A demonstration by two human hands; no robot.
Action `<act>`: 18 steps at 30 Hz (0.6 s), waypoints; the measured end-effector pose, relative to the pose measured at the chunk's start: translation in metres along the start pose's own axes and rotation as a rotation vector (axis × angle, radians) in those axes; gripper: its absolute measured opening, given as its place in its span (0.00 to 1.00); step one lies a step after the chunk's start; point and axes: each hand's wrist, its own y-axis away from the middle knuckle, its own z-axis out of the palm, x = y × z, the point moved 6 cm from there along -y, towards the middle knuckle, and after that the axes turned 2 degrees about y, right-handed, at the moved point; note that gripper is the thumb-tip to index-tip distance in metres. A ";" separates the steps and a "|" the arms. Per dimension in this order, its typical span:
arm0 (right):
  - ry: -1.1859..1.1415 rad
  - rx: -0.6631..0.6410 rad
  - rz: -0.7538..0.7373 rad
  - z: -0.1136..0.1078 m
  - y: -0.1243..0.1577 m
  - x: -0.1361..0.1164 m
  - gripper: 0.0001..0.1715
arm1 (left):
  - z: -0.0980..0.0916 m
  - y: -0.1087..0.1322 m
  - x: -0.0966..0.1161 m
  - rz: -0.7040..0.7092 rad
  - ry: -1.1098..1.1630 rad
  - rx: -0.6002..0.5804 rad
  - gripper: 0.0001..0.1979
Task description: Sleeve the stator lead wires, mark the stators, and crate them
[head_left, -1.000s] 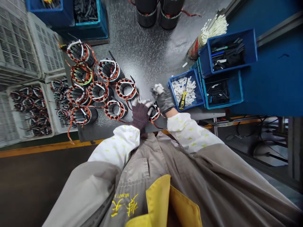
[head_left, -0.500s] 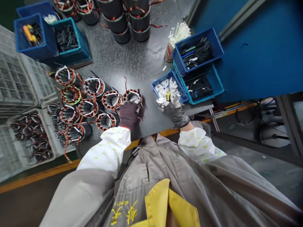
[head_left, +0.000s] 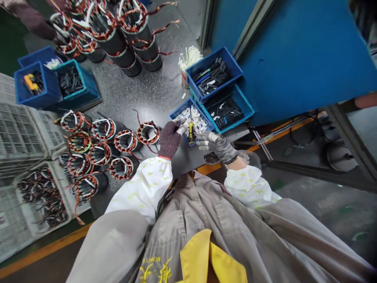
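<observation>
Both gloved hands meet near the front edge of the dark speckled counter (head_left: 153, 90), over a small blue tray (head_left: 179, 111) of white paper slips (head_left: 196, 118). The left hand (head_left: 170, 139), in a maroon knit glove, reaches in with white-tipped fingers (head_left: 183, 126) bunched near the shaft of a yellow-handled screwdriver (head_left: 191, 131), which leans among the slips by the tray's near edge. The right hand (head_left: 216, 145), in a grey knit glove, curls its fingers (head_left: 203, 136) just beside the handle. From here I can't tell whether either hand is gripping the tool or a slip.

Wound motor stators (head_left: 126, 143) stand on end along the counter's left side, probably so that their copper windings stay off the surface and their orange leads hang free. A taller stack of stators (head_left: 132, 51) rises toward the back. Blue crates of black sleeves (head_left: 213, 74) and a cup of white cable ties (head_left: 188, 59) sit at the right rear corner, seemingly kept within easy reach. White plastic crates (head_left: 23, 133) flank the left edge, a blue panel (head_left: 294, 59) stands behind, and cables (head_left: 303, 135) run beneath the right end
</observation>
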 end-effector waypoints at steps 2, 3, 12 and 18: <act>-0.090 0.038 0.076 -0.010 0.004 0.005 0.24 | 0.010 -0.012 -0.005 -0.073 -0.005 -0.063 0.22; -0.137 0.069 0.112 -0.016 0.006 0.007 0.25 | 0.014 -0.016 -0.006 -0.104 -0.049 -0.094 0.23; 0.058 0.206 -0.003 -0.054 0.002 -0.002 0.23 | 0.014 -0.033 -0.005 -0.155 -0.175 -0.064 0.19; 0.484 0.333 -0.284 -0.085 -0.042 -0.043 0.14 | -0.011 -0.007 -0.012 -0.230 0.144 0.112 0.23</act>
